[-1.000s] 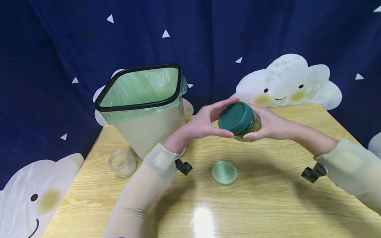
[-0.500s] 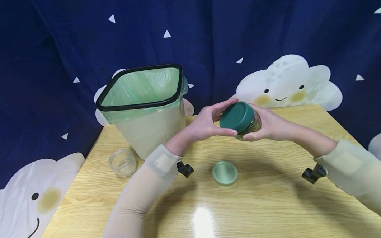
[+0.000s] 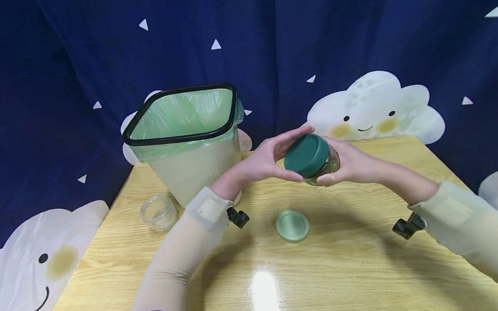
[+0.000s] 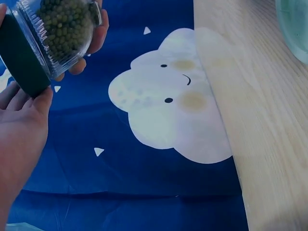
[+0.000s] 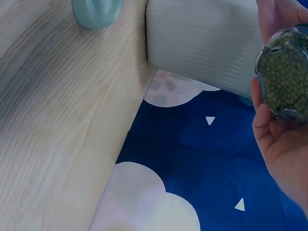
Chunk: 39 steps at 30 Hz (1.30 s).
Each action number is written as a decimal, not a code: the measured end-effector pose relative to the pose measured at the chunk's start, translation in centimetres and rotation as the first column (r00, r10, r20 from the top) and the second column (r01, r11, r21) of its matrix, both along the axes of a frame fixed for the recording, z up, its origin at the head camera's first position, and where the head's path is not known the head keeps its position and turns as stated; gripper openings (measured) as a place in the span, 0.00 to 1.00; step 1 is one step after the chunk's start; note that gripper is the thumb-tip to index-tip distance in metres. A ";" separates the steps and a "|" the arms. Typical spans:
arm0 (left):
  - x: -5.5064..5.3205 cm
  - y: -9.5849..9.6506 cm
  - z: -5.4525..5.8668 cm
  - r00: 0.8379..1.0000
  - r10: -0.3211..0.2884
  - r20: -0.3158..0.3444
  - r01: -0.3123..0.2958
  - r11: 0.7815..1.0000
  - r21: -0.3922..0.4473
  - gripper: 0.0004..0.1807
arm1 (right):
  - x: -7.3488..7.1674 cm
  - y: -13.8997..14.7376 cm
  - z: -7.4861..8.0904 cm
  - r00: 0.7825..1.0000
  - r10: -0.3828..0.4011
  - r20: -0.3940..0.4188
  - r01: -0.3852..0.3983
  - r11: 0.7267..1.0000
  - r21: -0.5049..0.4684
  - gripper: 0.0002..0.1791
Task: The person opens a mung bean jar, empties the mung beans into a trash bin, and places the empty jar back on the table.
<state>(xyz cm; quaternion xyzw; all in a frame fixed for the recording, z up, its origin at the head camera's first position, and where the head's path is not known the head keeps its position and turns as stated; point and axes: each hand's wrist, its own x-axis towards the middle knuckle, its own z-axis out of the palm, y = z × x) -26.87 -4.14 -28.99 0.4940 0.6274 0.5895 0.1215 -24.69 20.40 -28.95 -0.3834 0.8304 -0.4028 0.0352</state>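
A glass jar of small green beans (image 4: 62, 29) with a dark green lid (image 3: 306, 155) is held up above the table, tilted so that the lid faces left and toward me. My left hand (image 3: 266, 161) grips the lid, thumb on the near side and fingers on the far side. From the right, my right hand (image 3: 352, 163) holds the jar's glass body. The beans show through the jar's base (image 5: 288, 79) in the right wrist view. On the table below lies a pale green lid (image 3: 292, 226), apart from both hands.
A bin (image 3: 195, 172) with a black rim and green liner stands at the back left of the wooden table (image 3: 344, 272). Beside it, near the left edge, is a small clear glass jar (image 3: 158, 213) without a lid. A dark blue curtain (image 3: 260, 56) hangs behind.
The left thumb shifts slightly right along the dark green lid, then back left. The jar stays nearly in place in the right hand; the things on the table have not moved.
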 end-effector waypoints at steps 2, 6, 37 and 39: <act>0.0 -0.1 -0.1 1.000 0.009 -0.007 -0.009 1.000 -0.006 0.51 | 0.0 -0.1 -0.1 1.000 0.011 -0.003 -0.011 1.000 -0.005 0.42; 0.2 -0.1 -0.2 0.997 0.058 -0.045 -0.059 0.998 -0.028 0.49 | 0.0 -0.1 -0.1 1.000 0.017 0.009 -0.017 1.000 -0.007 0.43; 0.1 -0.3 0.1 1.000 0.031 -0.004 -0.031 0.999 -0.034 0.51 | 0.0 0.1 -0.1 0.998 -0.055 0.013 0.055 0.998 0.004 0.43; 0.2 -0.3 0.1 0.999 0.035 -0.009 -0.036 0.998 -0.047 0.50 | 0.0 0.1 -0.1 0.999 -0.039 0.012 0.039 0.999 -0.005 0.44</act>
